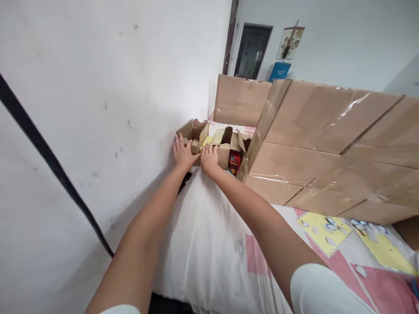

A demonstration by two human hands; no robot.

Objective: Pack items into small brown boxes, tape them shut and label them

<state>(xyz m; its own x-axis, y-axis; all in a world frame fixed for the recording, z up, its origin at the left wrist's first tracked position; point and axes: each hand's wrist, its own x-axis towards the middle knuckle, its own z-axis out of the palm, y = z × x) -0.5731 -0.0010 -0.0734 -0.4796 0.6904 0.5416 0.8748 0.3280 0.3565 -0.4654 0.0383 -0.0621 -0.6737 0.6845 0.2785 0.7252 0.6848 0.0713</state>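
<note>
Two small open cardboard boxes stand side by side on the white-and-pink sheet: the left box (198, 131) beside the wall (131, 109), the right box (224, 156) next to it. The left hand (183, 153), fingers spread, rests on the left box. The right hand (209, 158) extends its fingers over the right box's near edge; any pinch cannot be determined. A red packet (235, 162) shows at the right box; its full enclosure is unclear. The boxes' interiors are largely hidden.
</note>
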